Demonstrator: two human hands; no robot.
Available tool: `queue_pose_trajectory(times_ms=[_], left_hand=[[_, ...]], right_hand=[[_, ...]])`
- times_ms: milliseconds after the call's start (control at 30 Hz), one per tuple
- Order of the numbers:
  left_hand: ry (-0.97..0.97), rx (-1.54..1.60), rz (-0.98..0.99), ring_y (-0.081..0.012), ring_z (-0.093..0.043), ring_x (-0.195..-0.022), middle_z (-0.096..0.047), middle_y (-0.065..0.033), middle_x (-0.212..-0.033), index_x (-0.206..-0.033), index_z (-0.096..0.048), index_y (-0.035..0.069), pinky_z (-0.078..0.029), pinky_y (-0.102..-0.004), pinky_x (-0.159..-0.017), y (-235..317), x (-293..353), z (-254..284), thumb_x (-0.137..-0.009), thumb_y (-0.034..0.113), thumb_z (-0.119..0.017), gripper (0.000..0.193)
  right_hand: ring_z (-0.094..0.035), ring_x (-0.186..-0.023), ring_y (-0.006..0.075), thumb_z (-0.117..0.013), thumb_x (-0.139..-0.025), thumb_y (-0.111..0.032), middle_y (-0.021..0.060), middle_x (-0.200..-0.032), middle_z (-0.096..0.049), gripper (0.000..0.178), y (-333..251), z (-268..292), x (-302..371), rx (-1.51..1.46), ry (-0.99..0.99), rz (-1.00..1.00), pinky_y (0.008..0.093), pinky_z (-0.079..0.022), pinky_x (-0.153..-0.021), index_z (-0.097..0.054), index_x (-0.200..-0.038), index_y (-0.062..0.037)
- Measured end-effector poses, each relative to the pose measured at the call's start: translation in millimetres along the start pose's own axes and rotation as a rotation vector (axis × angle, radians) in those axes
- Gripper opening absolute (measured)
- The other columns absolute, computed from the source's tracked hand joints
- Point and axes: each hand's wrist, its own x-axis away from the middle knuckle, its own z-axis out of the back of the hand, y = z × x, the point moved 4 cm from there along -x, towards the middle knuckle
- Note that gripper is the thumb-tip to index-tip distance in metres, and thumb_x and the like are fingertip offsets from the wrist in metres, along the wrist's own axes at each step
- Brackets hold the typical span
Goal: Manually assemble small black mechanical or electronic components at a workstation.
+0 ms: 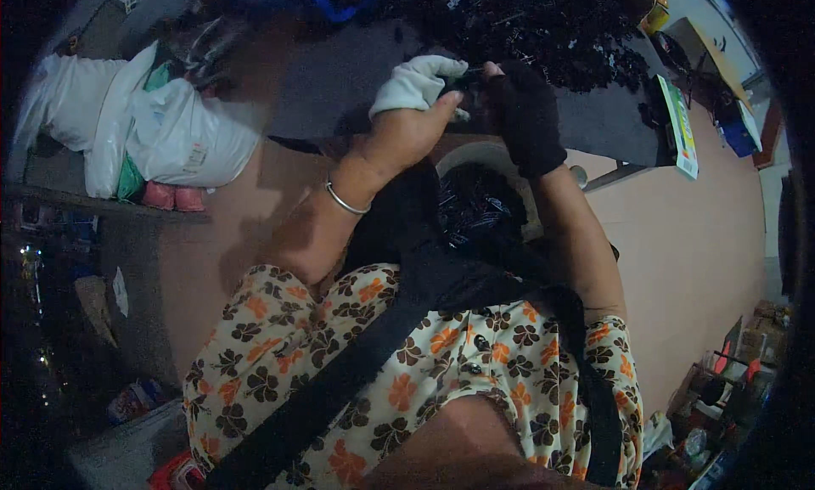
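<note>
My left hand (416, 121), in a white glove that leaves the thumb bare, is closed at the near edge of a dark table (331, 82). Opposite it, my right hand (528, 121) wears a black fingerless glove, its fingers closed with a bare fingertip showing. A thin dark piece (477, 70) runs between the fingertips of both hands; its kind is too small and dim to tell. Just beyond lies a heap of small black parts (552, 31). Under my hands, a round tub (533, 214) holds more small black pieces with shiny edges.
White plastic sacks (191, 133) stand on a surface at the left, above pink bundles (174, 196). A blue-rimmed object (344, 13) lies at the table's far side. A flat green-and-white packet (677, 126) sits by the right edge. Assorted goods (722, 388) fill the lower right.
</note>
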Motion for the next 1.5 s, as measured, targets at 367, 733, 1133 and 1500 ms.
queue_pose_trajectory(times_ms=[367, 733, 1133, 1500], left_hand=[[0.063, 0.259, 0.159, -0.0132, -0.06, -0.074, -0.061, -0.0097, -0.088, -0.094, -0.057, -0.003, -0.051, -0.0225, -0.061, 8, 9, 2, -0.075, 0.001, -0.064, 0.021], [0.017, 0.535, 0.361, -0.0151, -0.062, -0.069, -0.062, -0.0106, -0.085, -0.092, -0.055, -0.003, -0.053, -0.0248, -0.06, 5, 16, 14, -0.075, -0.002, -0.064, 0.019], [-0.233, -0.569, -0.259, -0.0282, -0.057, -0.096, -0.059, -0.0123, -0.107, -0.102, -0.06, 0.005, -0.044, -0.0327, -0.084, -37, -57, 31, -0.075, 0.009, -0.058, 0.028], [-0.391, -0.954, -0.162, -0.0341, -0.057, -0.087, -0.06, -0.0153, -0.095, -0.103, -0.061, 0.013, -0.047, -0.0392, -0.077, -121, -115, 10, -0.074, 0.009, -0.056, 0.03]], right_hand=[[-0.058, -0.061, 0.0142, -0.056, -0.084, -0.024, 0.0069, -0.066, -0.06, 0.021, -5, -10, 15, 0.212, 0.12, 0.321, 0.0281, -0.044, -0.054, -0.062, -0.083, -0.0035], [-0.057, -0.064, 0.0155, -0.067, -0.075, -0.021, 0.0101, -0.069, -0.058, 0.024, 5, -5, 18, 0.25, -0.172, 0.288, 0.029, -0.045, -0.059, -0.061, -0.089, -0.0023], [-0.06, -0.081, 0.0255, -0.064, -0.076, -0.025, 0.0156, -0.088, -0.061, 0.025, 14, 36, 1, 0.795, -0.3, 0.166, 0.0331, -0.047, -0.069, -0.061, -0.092, -0.0049], [-0.057, -0.091, 0.0334, -0.053, -0.078, -0.021, 0.0167, -0.103, -0.058, 0.035, 31, 24, -28, 1.137, -0.111, 0.166, 0.0422, -0.046, -0.078, -0.056, -0.111, -0.0106]])
